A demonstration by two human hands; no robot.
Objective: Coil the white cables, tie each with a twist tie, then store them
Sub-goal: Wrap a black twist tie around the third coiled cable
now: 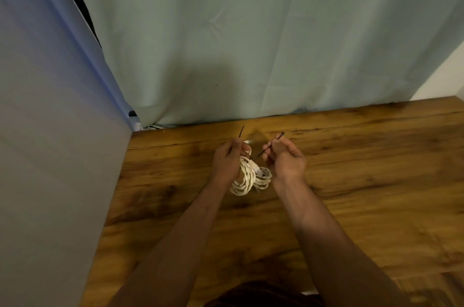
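A coiled white cable [247, 178] hangs between my two hands above the wooden table [351, 181]; a clear plug shows on its upper side. My left hand [227, 158] grips the top of the coil, and one end of a thin black twist tie [241, 132] sticks up past its fingers. My right hand [285, 158] pinches the tie's other end [271, 143], which slants up to the right. Where the tie passes round the coil is hidden by my fingers.
A pale green curtain [251, 43] hangs along the table's far edge. A grey panel [50, 156] walls off the left side. A white wall [447, 75] shows at the far right.
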